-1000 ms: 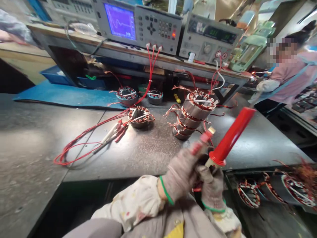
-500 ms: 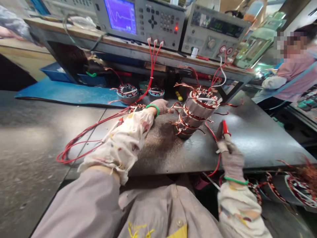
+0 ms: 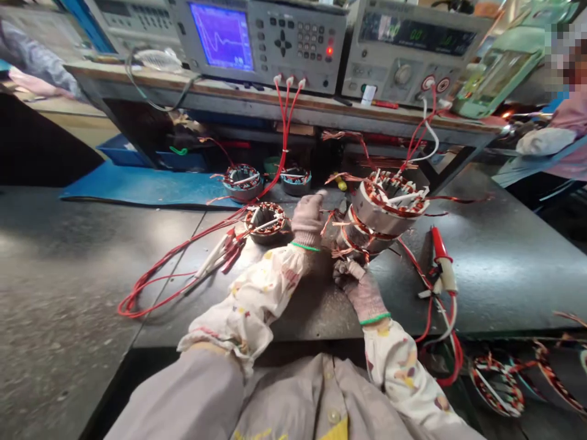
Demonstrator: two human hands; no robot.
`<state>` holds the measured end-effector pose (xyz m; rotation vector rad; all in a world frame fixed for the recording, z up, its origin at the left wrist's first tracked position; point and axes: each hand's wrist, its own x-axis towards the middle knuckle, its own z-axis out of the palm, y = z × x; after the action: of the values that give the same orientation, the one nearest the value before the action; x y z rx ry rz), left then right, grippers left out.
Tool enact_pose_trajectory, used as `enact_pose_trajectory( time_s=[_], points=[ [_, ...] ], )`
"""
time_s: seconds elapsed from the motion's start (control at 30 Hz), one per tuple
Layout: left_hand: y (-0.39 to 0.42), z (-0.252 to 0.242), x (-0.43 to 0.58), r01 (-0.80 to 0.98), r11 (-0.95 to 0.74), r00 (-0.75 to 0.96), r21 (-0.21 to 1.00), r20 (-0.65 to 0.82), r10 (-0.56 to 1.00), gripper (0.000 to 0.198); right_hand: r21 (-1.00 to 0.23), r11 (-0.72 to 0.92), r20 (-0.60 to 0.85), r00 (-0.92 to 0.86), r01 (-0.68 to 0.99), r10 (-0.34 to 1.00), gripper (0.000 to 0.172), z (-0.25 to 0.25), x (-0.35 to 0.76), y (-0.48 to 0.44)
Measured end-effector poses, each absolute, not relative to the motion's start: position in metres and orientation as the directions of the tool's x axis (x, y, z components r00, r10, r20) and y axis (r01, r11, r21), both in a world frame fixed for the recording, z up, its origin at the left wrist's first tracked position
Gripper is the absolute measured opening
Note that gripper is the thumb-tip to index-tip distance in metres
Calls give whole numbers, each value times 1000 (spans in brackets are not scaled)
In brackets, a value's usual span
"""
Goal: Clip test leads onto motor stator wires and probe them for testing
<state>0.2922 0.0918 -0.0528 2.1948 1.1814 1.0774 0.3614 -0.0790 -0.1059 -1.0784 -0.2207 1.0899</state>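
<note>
A leaning stack of stators point(image 3: 387, 214) with copper windings stands on the metal bench, lead wires sticking out of its sides. My left hand point(image 3: 308, 221), in a knit glove, is just left of the stack, close to a loose copper lead point(image 3: 327, 222); its fingertips face away from me. At the foot of the stack, my gloved right hand point(image 3: 360, 290) has its fingers curled in by the lower lead wires point(image 3: 351, 252); what they pinch, if anything, is hidden. A red-and-white test clip point(image 3: 443, 253) with its cable lies on the bench right of the stack.
A single stator point(image 3: 266, 223) sits left of my left hand, beside several red-and-white clips point(image 3: 224, 250). Two stators stand farther back, one being a blue-edged stator point(image 3: 243, 183). Test instruments point(image 3: 293, 49) fill the shelf. More stators point(image 3: 498, 385) lie at lower right. A person point(image 3: 568, 122) works at right.
My right hand has let go of the red test clip, now lying on the bench, and has moved left to the stack's base. My left hand has turned, its fingers now pointing away from me.
</note>
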Motion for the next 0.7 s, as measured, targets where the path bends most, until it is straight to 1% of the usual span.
enact_pose_trajectory(
  time_s=[0.03, 0.07, 0.1, 0.13, 0.17, 0.23, 0.37, 0.5, 0.57, 0.63, 0.7],
  points=[
    [89, -58, 296, 449, -401, 233, 798, 329, 915, 40, -788, 44, -341, 495, -614, 799, 35, -105, 362, -84],
    [87, -61, 300, 348, -226, 144, 910, 186, 972, 43, -783, 44, -345, 493, -621, 799, 34, -105, 363, -87],
    [85, -64, 304, 231, -57, 92, 971, 37, 995, 45, -779, 43, -350, 489, -626, 799, 32, -105, 363, -90],
    [83, -66, 307, 131, 73, 78, 989, -84, 993, 47, -775, 39, -355, 486, -630, 799, 31, -106, 364, -91],
    [81, -67, 308, 71, 149, 91, 986, -155, 984, 48, -773, 35, -360, 483, -633, 798, 31, -106, 364, -92],
    [77, -67, 309, 24, 193, 151, 981, -195, 969, 45, -773, 29, -367, 485, -634, 794, 30, -108, 365, -92],
    [68, -59, 300, -63, 232, 320, 971, -201, 926, 42, -785, 27, -360, 491, -619, 794, 27, -112, 365, -95],
    [67, -46, 279, -56, 171, 456, 984, -128, 881, 39, -810, 10, -344, 488, -587, 802, 25, -115, 366, -112],
    [70, -39, 265, 15, 102, 516, 995, -95, 851, 35, -827, 0, -337, 496, -562, 800, 23, -117, 369, -125],
    [74, -34, 251, 130, 6, 554, 991, -78, 829, 29, -843, -7, -334, 512, -539, 791, 22, -118, 374, -138],
    [77, -32, 239, 268, -109, 571, 957, -66, 818, 17, -852, -9, -333, 530, -523, 780, 23, -118, 378, -149]
  ],
)
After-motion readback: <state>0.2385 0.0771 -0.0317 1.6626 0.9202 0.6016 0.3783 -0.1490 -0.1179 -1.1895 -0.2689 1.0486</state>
